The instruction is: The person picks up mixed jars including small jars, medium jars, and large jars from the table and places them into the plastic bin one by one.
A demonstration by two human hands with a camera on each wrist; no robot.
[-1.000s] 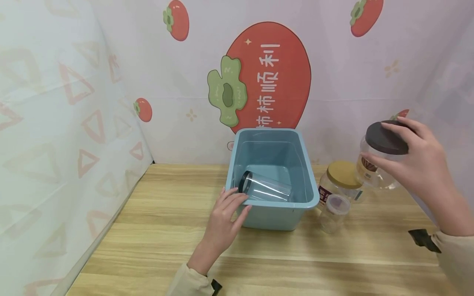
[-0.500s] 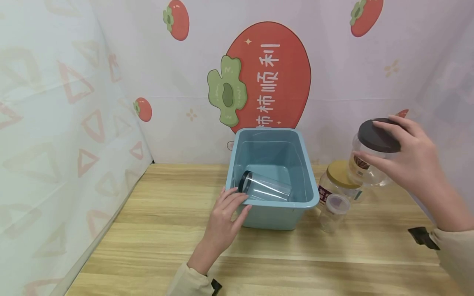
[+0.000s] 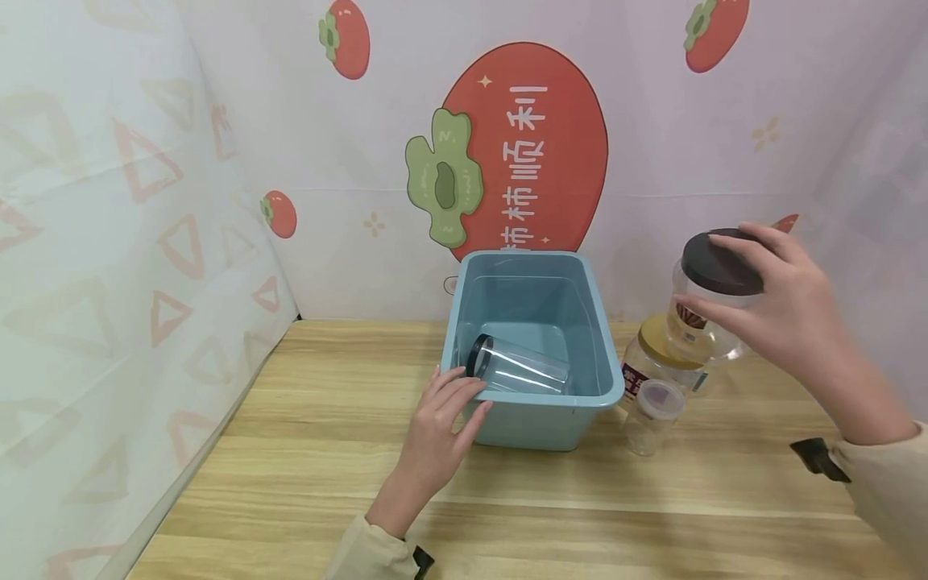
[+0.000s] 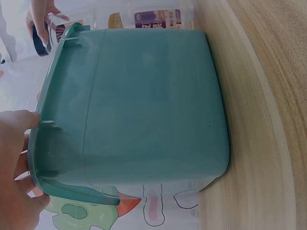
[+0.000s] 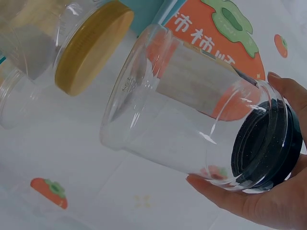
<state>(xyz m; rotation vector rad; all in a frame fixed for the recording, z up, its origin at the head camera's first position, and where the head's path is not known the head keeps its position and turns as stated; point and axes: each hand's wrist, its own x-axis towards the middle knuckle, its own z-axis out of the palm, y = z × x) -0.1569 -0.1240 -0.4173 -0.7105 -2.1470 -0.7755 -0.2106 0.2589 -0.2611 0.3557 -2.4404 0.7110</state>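
Observation:
In the head view, my right hand (image 3: 776, 306) grips a clear plastic jar (image 3: 696, 310) by its black lid (image 3: 721, 262), holding it up above the table. The right wrist view shows the jar (image 5: 192, 115) without visible contents, thumb and fingers around its lid end. Below it stands a clear jar with a gold lid (image 3: 663, 342) and a purple label, and in front of that a small jar with a pale lid (image 3: 656, 415). My left hand (image 3: 438, 427) holds the near left rim of a blue plastic bin (image 3: 532, 423). Inside lies a clear, black-capped jar (image 3: 525, 366) on its side.
The bin stands on a wood-grain table (image 3: 341, 403), just left of the standing jars. Behind the table hangs a pale cloth (image 3: 362, 266) printed with persimmons, and another pale cloth (image 3: 145, 282) closes off the left side.
My right hand has moved left with the black-lidded jar, so the jar now overlaps more of the gold lid. My left hand, the bin and the jar inside it have stayed put.

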